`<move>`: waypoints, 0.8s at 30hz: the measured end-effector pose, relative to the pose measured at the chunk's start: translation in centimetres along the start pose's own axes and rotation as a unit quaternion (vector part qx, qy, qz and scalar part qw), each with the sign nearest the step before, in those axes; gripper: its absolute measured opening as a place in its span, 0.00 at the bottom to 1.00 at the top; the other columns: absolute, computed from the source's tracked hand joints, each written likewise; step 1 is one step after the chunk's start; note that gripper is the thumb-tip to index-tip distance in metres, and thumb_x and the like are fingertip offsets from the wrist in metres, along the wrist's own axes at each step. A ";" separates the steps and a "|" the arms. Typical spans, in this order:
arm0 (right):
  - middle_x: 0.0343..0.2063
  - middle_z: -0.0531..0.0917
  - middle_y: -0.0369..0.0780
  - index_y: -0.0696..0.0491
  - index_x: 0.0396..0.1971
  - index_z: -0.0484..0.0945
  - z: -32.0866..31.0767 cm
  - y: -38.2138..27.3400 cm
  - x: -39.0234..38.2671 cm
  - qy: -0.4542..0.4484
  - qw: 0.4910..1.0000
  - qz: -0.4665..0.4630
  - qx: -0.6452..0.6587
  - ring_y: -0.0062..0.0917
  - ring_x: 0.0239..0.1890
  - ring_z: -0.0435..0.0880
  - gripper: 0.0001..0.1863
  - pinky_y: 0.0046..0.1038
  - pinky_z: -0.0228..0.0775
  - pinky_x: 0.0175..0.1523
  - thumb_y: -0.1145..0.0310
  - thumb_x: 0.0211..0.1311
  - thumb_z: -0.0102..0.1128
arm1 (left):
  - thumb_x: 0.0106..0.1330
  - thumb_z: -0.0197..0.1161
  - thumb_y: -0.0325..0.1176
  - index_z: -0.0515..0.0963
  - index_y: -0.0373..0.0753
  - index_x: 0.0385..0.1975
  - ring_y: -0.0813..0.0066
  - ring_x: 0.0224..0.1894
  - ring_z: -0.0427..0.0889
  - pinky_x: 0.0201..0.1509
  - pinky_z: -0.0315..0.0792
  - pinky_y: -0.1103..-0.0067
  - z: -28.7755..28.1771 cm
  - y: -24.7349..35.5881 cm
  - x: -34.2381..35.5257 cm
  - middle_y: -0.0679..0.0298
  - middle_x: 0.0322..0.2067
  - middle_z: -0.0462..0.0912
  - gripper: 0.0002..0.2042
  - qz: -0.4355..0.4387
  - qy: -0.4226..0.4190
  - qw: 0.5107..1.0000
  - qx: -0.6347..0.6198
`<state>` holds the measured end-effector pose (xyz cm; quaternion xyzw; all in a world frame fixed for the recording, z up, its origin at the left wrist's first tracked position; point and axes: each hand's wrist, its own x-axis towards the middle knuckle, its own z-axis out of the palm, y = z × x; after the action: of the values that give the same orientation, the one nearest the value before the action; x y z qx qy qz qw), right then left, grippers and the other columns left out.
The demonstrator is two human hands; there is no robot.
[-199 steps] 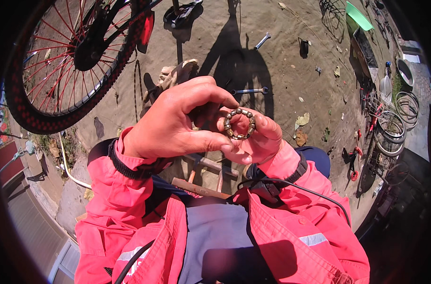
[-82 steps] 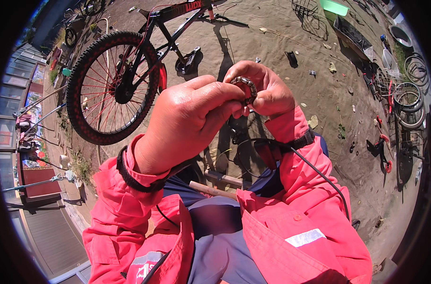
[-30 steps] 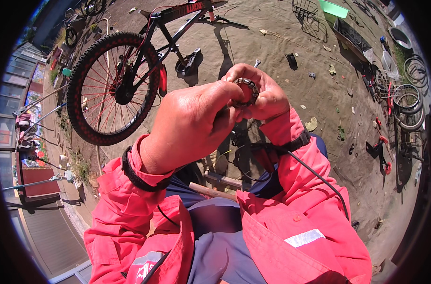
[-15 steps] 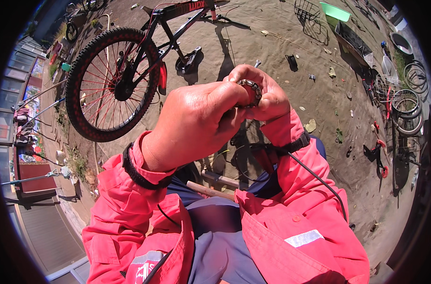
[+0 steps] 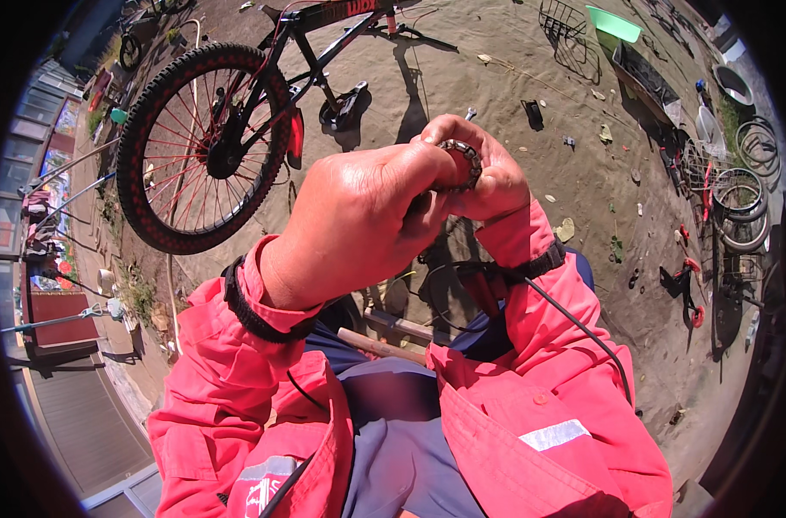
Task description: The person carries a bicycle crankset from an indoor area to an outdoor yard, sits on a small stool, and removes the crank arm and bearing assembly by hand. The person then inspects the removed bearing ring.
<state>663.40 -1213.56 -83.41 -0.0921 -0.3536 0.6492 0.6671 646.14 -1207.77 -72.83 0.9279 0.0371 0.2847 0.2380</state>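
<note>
Both hands are raised at chest height, pinching a small dark metal ring of bearing balls (image 5: 472,164) between them. My left hand (image 5: 350,216) is nearer the camera, fingers bent round the ring's left side and covering part of it, its thumb tucked underneath. My right hand (image 5: 497,181) is behind it, with bent fingers over the top and thumb against the ring's right. Some fingertips are hidden.
A black bicycle (image 5: 300,43) with a red-spoked wheel (image 5: 129,173) lies at upper left. A wire basket (image 5: 563,30), green plastic tub (image 5: 611,22) and dark trough (image 5: 643,82) are at upper right. Loose wheels (image 5: 737,194) pile up at the right edge.
Since the oldest frame, my fingers have closed over the ring, hiding much of it, and the view takes in more bicycle. Over the last second, both hands have crept slightly rightward.
</note>
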 end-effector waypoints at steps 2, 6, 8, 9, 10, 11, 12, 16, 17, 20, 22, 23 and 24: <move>0.37 0.83 0.43 0.62 0.54 0.70 0.1 0.0 -0.1 0.007 1.000 0.003 0.008 0.23 0.30 0.85 0.36 0.19 0.73 0.27 0.64 0.45 0.77 | 0.58 0.66 0.20 0.76 0.37 0.38 0.73 0.19 0.79 0.23 0.70 0.79 0.1 0.0 0.0 0.62 0.24 0.80 0.10 -0.001 0.007 1.000 -0.006; 0.40 0.82 0.46 0.61 0.57 0.66 -0.2 0.1 -0.1 0.005 0.999 0.004 0.040 0.27 0.34 0.85 0.38 0.23 0.77 0.31 0.64 0.48 0.77 | 0.59 0.65 0.21 0.76 0.37 0.40 0.74 0.18 0.79 0.22 0.69 0.79 0.2 0.0 -0.1 0.63 0.22 0.79 0.11 -0.006 0.021 1.000 -0.011; 0.43 0.81 0.47 0.60 0.58 0.66 -0.4 0.3 -0.1 -0.019 0.998 -0.008 0.059 0.30 0.35 0.85 0.38 0.26 0.79 0.34 0.63 0.50 0.77 | 0.59 0.66 0.20 0.76 0.37 0.41 0.76 0.18 0.77 0.21 0.67 0.80 0.2 0.1 -0.2 0.64 0.21 0.78 0.12 -0.020 0.034 0.999 -0.019; 0.45 0.81 0.48 0.60 0.58 0.65 -0.5 0.4 -0.1 -0.031 0.997 -0.015 0.068 0.31 0.36 0.85 0.39 0.27 0.80 0.35 0.63 0.51 0.76 | 0.59 0.66 0.20 0.76 0.37 0.42 0.78 0.18 0.76 0.21 0.67 0.80 0.3 0.1 -0.4 0.65 0.20 0.77 0.12 -0.032 0.041 0.998 -0.025; 0.45 0.80 0.49 0.60 0.59 0.65 -0.6 0.4 0.0 -0.030 0.997 -0.020 0.074 0.32 0.36 0.85 0.38 0.28 0.80 0.36 0.62 0.51 0.76 | 0.59 0.66 0.20 0.76 0.37 0.42 0.79 0.17 0.75 0.21 0.66 0.81 0.4 0.1 -0.5 0.65 0.20 0.76 0.13 -0.040 0.048 0.998 -0.024; 0.46 0.79 0.49 0.59 0.59 0.65 -0.7 0.4 0.0 -0.028 0.996 -0.024 0.080 0.33 0.36 0.85 0.38 0.28 0.81 0.36 0.61 0.52 0.76 | 0.59 0.66 0.20 0.75 0.37 0.43 0.81 0.17 0.74 0.21 0.65 0.81 0.4 0.2 -0.7 0.66 0.19 0.75 0.13 -0.055 0.061 0.996 -0.036; 0.47 0.78 0.50 0.59 0.59 0.66 -0.8 0.4 0.0 -0.031 0.995 -0.028 0.087 0.33 0.36 0.85 0.38 0.29 0.81 0.37 0.60 0.53 0.76 | 0.59 0.66 0.20 0.75 0.37 0.43 0.83 0.17 0.72 0.21 0.63 0.82 0.5 0.2 -1.0 0.68 0.19 0.74 0.14 -0.067 0.073 0.994 -0.040; 0.45 0.77 0.50 0.58 0.58 0.67 -1.7 0.6 0.3 -0.062 0.993 -0.034 0.094 0.34 0.34 0.85 0.37 0.29 0.82 0.37 0.60 0.53 0.76 | 0.60 0.65 0.18 0.74 0.37 0.45 0.88 0.20 0.67 0.24 0.60 0.86 0.8 0.4 -2.1 0.72 0.21 0.72 0.15 -0.157 0.083 0.978 -0.113; 0.44 0.77 0.50 0.58 0.57 0.67 -1.9 0.7 0.4 -0.060 0.993 -0.039 0.094 0.34 0.33 0.85 0.36 0.29 0.81 0.36 0.60 0.53 0.76 | 0.62 0.64 0.20 0.74 0.36 0.45 0.87 0.21 0.69 0.25 0.62 0.85 1.0 0.4 -2.3 0.71 0.22 0.74 0.13 -0.199 0.086 0.961 -0.173; 0.43 0.77 0.49 0.59 0.56 0.68 -2.2 0.7 0.4 -0.069 0.991 -0.050 0.101 0.33 0.31 0.85 0.36 0.28 0.81 0.35 0.59 0.52 0.76 | 0.67 0.60 0.25 0.73 0.34 0.44 0.86 0.26 0.73 0.28 0.66 0.85 1.4 0.3 -2.8 0.69 0.25 0.76 0.09 -0.293 0.104 0.887 -0.343; 0.42 0.77 0.50 0.59 0.56 0.69 -2.2 0.4 0.4 -0.074 0.991 -0.055 0.101 0.33 0.30 0.84 0.35 0.26 0.80 0.33 0.59 0.52 0.76 | 0.69 0.56 0.25 0.72 0.33 0.46 0.87 0.29 0.72 0.31 0.66 0.86 1.5 0.1 -3.1 0.68 0.29 0.77 0.08 -0.348 0.117 0.815 -0.448; 0.42 0.77 0.50 0.59 0.56 0.69 -2.2 0.3 0.4 -0.073 0.991 -0.058 0.097 0.33 0.30 0.84 0.35 0.25 0.79 0.32 0.59 0.52 0.76 | 0.69 0.51 0.23 0.71 0.32 0.49 0.81 0.36 0.77 0.39 0.72 0.84 1.5 -0.1 -3.4 0.62 0.38 0.79 0.11 -0.371 0.116 0.776 -0.496; 0.42 0.77 0.50 0.59 0.56 0.69 -2.2 0.2 0.4 -0.071 0.991 -0.061 0.093 0.33 0.29 0.84 0.35 0.24 0.78 0.30 0.59 0.53 0.76 | 0.69 0.50 0.22 0.70 0.32 0.50 0.78 0.38 0.79 0.41 0.73 0.82 1.5 -0.3 -3.6 0.60 0.40 0.79 0.11 -0.375 0.121 0.755 -0.524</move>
<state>664.50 -1212.38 -85.04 0.0383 -0.3435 0.6421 0.6843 643.98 -1208.90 -75.92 0.5269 0.2560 0.2574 0.7685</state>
